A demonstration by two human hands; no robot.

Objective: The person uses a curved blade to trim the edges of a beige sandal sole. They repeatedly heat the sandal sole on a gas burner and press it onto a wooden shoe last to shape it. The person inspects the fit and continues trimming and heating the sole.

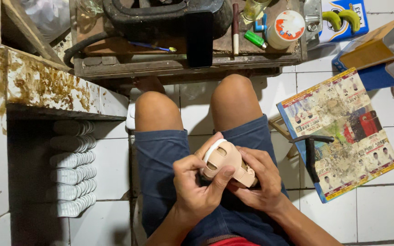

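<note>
I'm seeing even, fairly bright light; the recess (69,168) at left is sitting in shadow (edges are bending slightly), focus staying sharp.

colourful printed board (343,132), blue box (343,18)
</note>
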